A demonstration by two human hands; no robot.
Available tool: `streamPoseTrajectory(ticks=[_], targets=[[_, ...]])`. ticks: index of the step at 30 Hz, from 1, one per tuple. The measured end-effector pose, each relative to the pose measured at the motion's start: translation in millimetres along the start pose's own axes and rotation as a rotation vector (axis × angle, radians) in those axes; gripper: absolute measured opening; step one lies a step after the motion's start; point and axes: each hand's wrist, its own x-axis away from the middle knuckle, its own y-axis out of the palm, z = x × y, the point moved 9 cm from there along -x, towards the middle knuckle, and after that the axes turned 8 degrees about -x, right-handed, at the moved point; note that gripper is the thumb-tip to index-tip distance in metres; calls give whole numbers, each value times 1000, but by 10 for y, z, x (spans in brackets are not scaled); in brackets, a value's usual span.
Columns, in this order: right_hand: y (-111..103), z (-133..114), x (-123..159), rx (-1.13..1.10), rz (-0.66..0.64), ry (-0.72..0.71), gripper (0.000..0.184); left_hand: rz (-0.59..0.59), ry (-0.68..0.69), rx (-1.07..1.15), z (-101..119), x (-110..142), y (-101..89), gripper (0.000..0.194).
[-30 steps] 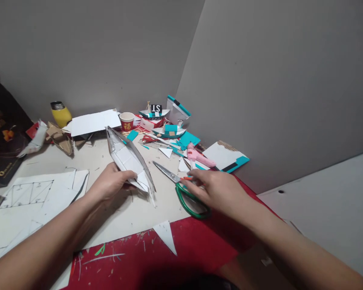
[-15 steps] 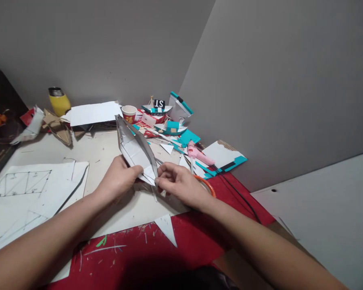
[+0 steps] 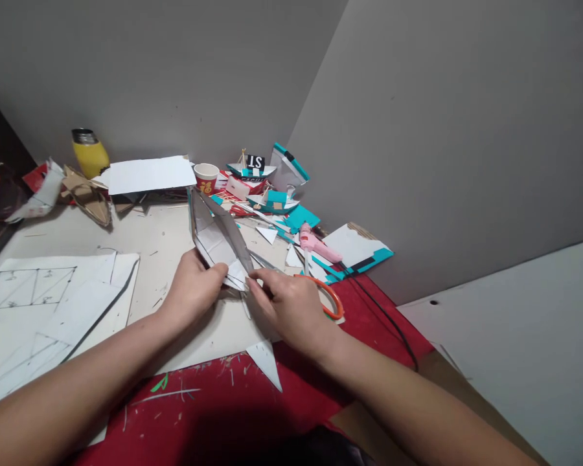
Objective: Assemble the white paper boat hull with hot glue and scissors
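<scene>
A folded white and grey cardboard boat hull (image 3: pixel 218 236) is held above the white board, its pointed far end directed away from me. My left hand (image 3: pixel 197 281) grips its near left side, thumb laid over the white inside. At the near right corner, my right hand (image 3: pixel 286 304) pinches the hull's edge between thumb and fingers. The fingers beneath the hull are hidden. Orange-handled scissors (image 3: pixel 339 304) lie just beyond my right hand, partly covered by it.
A pink glue gun (image 3: pixel 315 243) with a black cable lies to the right. Small model boats (image 3: pixel 274 202), a paper cup (image 3: pixel 206 178) and a yellow bottle (image 3: pixel 90 154) stand at the back. Drawn sheets (image 3: pixel 34 291) lie left; a white paper triangle (image 3: pixel 266 366) overlaps the red cloth (image 3: pixel 214 414).
My right hand has turned so its back shows more, and its fingers close on the hull's near right corner. More of the orange scissor handle shows. The view has shifted slightly.
</scene>
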Motion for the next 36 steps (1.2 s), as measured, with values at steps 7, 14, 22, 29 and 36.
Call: streamPoseTrajectory(ticks=[7,14,22,29,36], targets=[[186,50,-96,116,-119,48,25,0,-17,105,-142,-37,23,9],[245,126,-124,-130,-141,140,18,-20,-40,151,-212,-51,65,15],[313,110,-159,-211,-223,161,17,-12,-22,83,-165,-45,19,16],[394,8,-132,-75,-307,35,21,-7,-16,111,-149,-41,33,17],[14,-260,-36,-215,-230,-282,26,-82,-64,227,-60,-12,88,20]])
